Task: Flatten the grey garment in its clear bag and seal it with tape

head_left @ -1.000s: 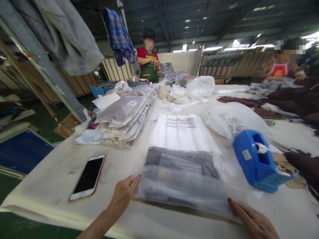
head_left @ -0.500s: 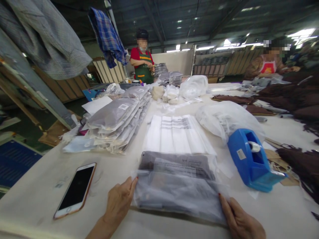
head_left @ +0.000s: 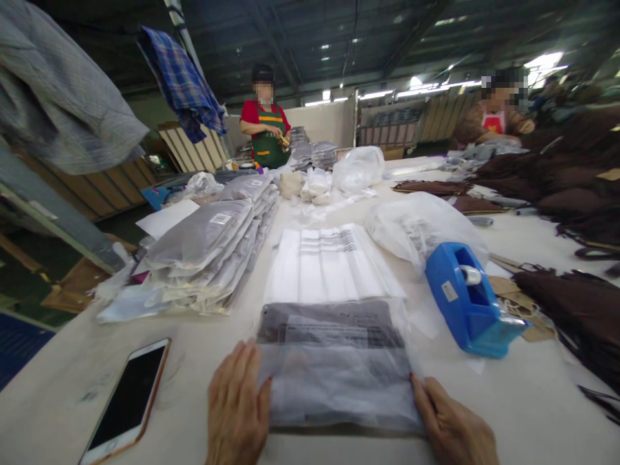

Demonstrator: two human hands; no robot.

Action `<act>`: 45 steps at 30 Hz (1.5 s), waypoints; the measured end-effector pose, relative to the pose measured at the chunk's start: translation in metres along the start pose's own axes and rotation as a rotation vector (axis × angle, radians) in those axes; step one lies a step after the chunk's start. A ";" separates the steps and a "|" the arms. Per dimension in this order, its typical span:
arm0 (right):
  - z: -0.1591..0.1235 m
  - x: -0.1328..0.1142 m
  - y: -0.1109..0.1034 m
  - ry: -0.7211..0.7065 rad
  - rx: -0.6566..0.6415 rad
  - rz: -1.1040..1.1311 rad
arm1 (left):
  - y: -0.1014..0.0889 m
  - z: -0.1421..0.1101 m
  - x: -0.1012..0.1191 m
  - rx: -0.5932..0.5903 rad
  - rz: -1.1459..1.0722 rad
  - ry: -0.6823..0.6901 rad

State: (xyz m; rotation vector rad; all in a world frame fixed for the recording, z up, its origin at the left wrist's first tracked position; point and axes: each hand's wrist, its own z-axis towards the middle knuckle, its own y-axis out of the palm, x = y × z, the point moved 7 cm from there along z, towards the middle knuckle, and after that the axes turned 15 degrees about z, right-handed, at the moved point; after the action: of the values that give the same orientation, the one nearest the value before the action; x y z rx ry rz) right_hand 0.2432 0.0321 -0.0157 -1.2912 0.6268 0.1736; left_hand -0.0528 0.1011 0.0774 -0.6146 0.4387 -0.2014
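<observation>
The fingers of the left hand (head_left: 236, 405) lie straight and close together, thumb set apart, along the bag (head_left: 339, 387) between eight and nine o'clock, with twelve pointing away from the person. The right hand (head_left: 453, 420) sits at four, a fingertip on the opposite edge; whether it pinches the film cannot be told. Contact on both sides probably holds the thin film square.

The bag lies flat on the table (head_left: 188, 371) between the hands, folded grey cloth (head_left: 382, 337) inside. At twelve, white printed sheets (head_left: 324, 268) appear fanned in overlapping steps, likely for lifting singly. At two, the tape dispenser (head_left: 465, 310) stands beyond the right hand, apparently kept within its reach. The phone (head_left: 126, 400) lies near nine, outside the left hand. Between ten and eleven, filled bags (head_left: 203, 236) are stacked flat, presumably for stability. At one lies a loose plastic bag (head_left: 416, 219); farther out, near eleven, stands a co-worker in a green apron (head_left: 270, 139).
</observation>
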 end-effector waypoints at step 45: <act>0.074 0.074 -0.144 0.307 0.567 0.866 | 0.031 0.020 0.089 0.048 -0.224 0.670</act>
State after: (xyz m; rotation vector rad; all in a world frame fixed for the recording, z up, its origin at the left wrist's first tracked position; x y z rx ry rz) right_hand 0.3945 0.0429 0.0767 -0.4360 1.3680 0.4706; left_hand 0.0369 0.1088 0.0438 -0.5386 1.0079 -0.6381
